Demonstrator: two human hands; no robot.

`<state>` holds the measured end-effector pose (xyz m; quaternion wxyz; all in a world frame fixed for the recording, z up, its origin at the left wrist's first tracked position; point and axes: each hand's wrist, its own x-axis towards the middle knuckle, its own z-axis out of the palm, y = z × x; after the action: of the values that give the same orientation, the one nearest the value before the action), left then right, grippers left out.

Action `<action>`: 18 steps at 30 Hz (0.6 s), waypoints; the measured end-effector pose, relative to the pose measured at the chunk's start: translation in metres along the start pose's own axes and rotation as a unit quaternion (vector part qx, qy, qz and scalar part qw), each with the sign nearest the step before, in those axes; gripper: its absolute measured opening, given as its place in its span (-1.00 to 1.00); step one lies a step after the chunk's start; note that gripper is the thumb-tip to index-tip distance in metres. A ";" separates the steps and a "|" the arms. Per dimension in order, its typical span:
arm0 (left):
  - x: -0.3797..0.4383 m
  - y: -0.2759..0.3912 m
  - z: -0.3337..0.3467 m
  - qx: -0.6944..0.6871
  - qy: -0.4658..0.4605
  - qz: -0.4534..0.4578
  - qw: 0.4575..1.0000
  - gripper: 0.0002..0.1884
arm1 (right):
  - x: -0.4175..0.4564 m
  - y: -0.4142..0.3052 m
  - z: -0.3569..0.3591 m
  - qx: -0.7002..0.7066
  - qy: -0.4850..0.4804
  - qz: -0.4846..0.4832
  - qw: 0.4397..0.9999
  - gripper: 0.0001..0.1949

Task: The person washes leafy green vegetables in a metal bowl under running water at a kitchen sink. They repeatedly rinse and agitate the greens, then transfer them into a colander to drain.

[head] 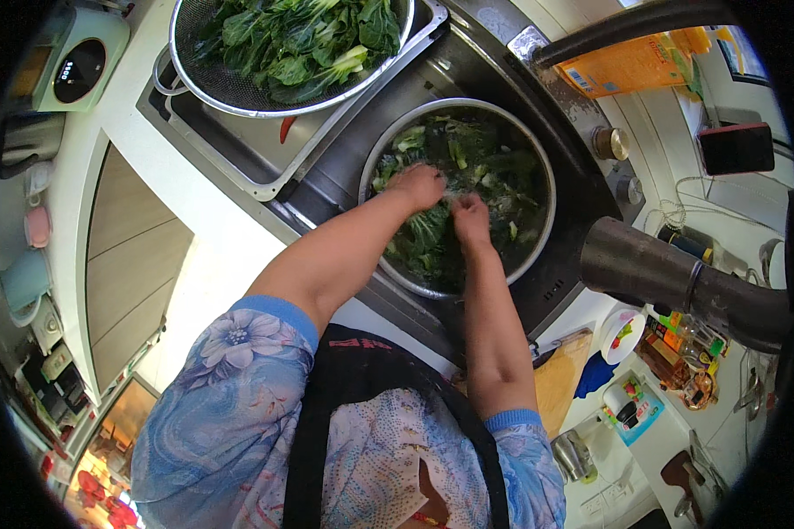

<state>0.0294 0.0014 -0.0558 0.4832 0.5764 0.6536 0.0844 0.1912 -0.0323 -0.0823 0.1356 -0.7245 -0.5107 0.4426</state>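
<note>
A wide round metal basin stands in the sink, holding water and loose leafy greens. Over its middle is my left hand, fingers bent down towards the greens. Close to it on the right, my right hand has its fingers curled at the water. Something pale and blurred lies between the two hands; whether either hand grips it is unclear, as the fingertips are partly hidden. A metal mesh strainer heaped with more leafy greens rests over a rectangular metal tray at the upper left.
A red chilli lies in the tray. A black faucet arches at the upper right, near an orange pouch. Right of the sink are a dark pipe-like object, a wooden cutting board and a white bowl.
</note>
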 end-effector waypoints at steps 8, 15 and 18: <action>-0.017 0.054 -0.011 -0.351 -0.046 0.143 0.924 -0.64 | -0.024 -0.076 -0.041 0.336 0.137 -0.045 0.931 -0.81; -0.005 0.033 0.000 -0.131 0.096 0.043 0.986 -0.63 | -0.018 -0.055 -0.011 0.262 0.112 -0.025 0.958 -0.71; 0.012 -0.034 0.040 0.013 0.091 -0.001 0.996 -0.53 | -0.018 -0.016 0.017 -0.031 0.055 -0.087 0.994 -0.58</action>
<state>0.0372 -0.0175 -0.1057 0.4141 0.5720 0.6964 0.1280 0.1665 -0.0449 -0.0720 0.1787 -0.7042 -0.5774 0.3727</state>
